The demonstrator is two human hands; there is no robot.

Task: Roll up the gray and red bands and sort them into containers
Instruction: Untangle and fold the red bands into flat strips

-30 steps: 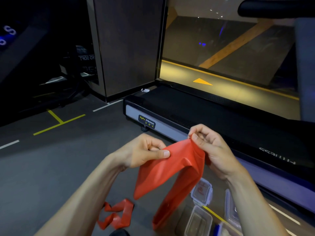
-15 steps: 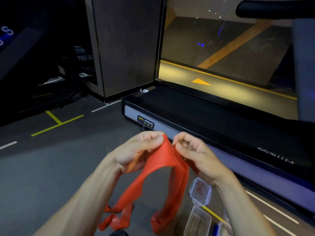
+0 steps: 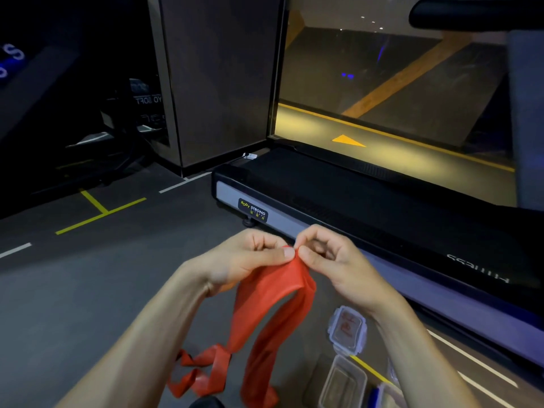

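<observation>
between both hands (image 3: 290,257) | red band (image 3: 273,293) pinched at top, hanging below

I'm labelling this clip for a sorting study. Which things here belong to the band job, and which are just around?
Job:
red band, pinched by left hand and right hand
open container
container lid

Just around:
treadmill
floor markings
</observation>
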